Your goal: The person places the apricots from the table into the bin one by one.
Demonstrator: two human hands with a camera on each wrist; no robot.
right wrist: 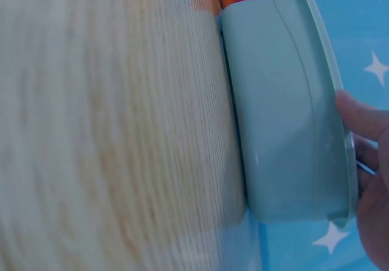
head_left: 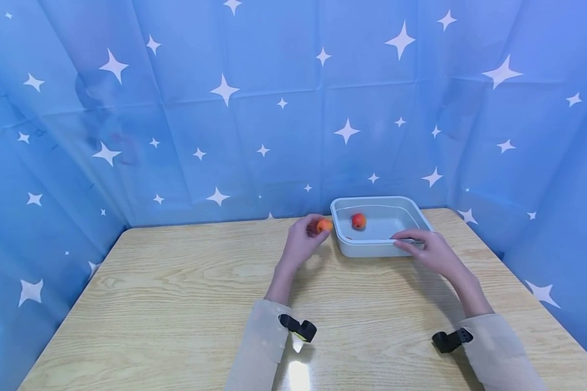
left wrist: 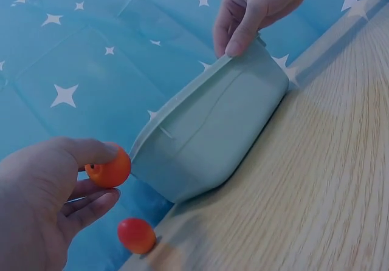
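We see a creased blue curtain (head_left: 274, 127) with white stars (head_left: 224, 89) behind a wood-grain table (head_left: 176, 304) catching bright glare (head_left: 299, 377).

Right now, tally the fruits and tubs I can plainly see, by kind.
Fruits: 3 (held fruit, table fruit, inside fruit)
Tubs: 1 (plastic tub)
Total: 4
The tub's near wall may hide more.

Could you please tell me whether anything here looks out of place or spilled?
Nothing looks spilled or damaged, and the container stands upright. Slightly out of place, perhaps: one red fruit lies on the table just outside it, while another fruit sits inside.
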